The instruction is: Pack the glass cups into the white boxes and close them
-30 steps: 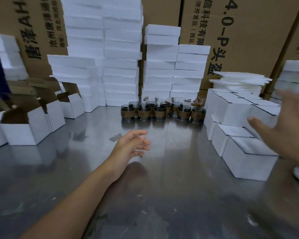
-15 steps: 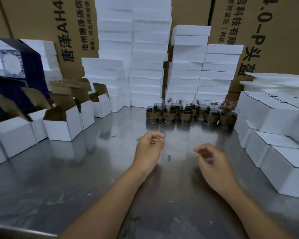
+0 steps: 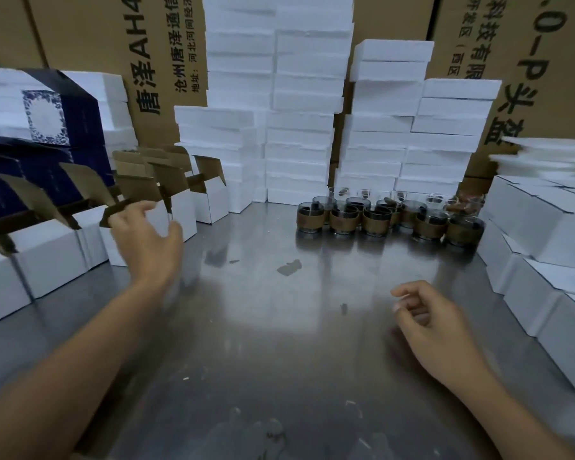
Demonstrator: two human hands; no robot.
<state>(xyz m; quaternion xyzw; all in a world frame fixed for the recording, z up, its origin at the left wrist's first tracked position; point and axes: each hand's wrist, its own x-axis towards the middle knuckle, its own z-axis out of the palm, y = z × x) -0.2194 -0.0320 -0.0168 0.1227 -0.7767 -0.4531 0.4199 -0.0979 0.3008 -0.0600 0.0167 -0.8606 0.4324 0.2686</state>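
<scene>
Glass cups [image 3: 389,217] clustered rear of tabletop [image 3: 279,343], unpacked. Closed white boxes [image 3: 545,227] stacked right; open white boxes [image 3: 47,257] left, unfilled. Left grip [image 3: 146,240] spread, empty, near open boxes; right grip [image 3: 435,327] loosely curled, empty.

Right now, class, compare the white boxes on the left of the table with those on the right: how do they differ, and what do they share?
The left boxes stand with flaps up, brown insides showing; the right boxes are closed. The left boxes sit in one layer; the right boxes are stacked. Both are white and rest on the metal table.
</scene>
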